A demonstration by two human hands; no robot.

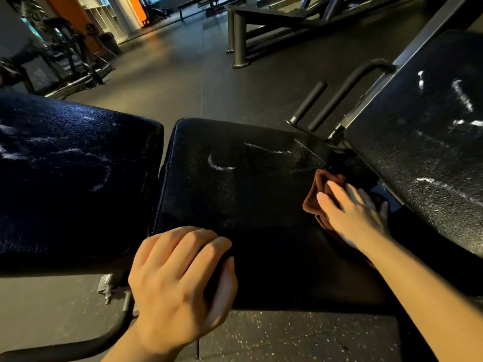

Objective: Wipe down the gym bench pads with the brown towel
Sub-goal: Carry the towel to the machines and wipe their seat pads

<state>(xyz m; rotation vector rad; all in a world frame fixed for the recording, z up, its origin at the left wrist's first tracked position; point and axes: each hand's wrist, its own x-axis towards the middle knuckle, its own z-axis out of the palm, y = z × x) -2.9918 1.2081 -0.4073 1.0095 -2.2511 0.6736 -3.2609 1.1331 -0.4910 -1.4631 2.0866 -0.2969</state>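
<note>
Two hands worked the bench's middle pad (251,205).
Right hand (358,215) pressed the brown towel (317,194) flat-fingered near the right edge; left hand (180,280), grip curled, clasped the near edge.

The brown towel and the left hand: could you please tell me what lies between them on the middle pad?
In the head view, only bare black pad surface separates the left hand from the brown towel under the right hand.

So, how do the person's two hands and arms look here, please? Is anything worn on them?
Both hands are bare: the left hand and the right hand show no gloves, and no rings can be seen. Both forearms are uncovered as far as the picture's edge, with no sleeve, watch or wristband in view. The right hand's fingers look slightly blurred.
</note>
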